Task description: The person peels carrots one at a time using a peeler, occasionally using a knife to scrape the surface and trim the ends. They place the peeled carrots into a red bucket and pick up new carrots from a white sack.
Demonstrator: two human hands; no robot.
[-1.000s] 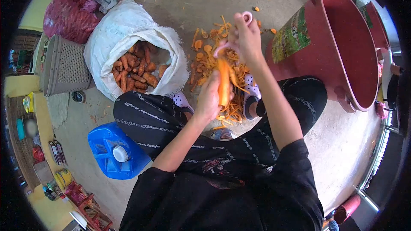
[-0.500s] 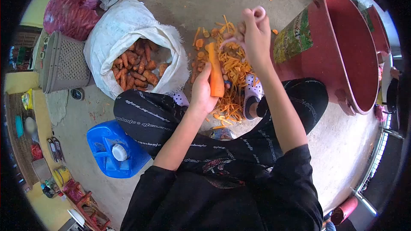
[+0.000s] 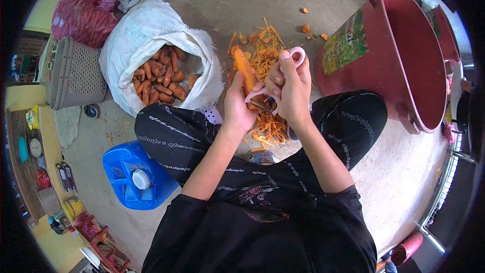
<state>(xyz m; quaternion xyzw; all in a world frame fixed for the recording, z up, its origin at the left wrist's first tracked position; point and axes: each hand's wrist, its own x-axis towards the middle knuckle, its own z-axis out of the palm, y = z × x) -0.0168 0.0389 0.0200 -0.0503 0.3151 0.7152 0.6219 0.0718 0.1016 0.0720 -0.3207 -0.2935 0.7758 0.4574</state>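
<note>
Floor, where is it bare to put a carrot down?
Bare concrete lies between the white sack and the red tub, and right of the knee below the tub. Peels crowd the middle; the blue jug fills the left.

carrot [image 3: 243, 70]: orange, peeled, tilted, most of it sticking up past the grip. peeler [image 3: 256, 94]: pink, blade end against the carrot's gripped base.

bright even daylight | soft shadows | fisheye bending, black vignette corners | focus sharp
</note>
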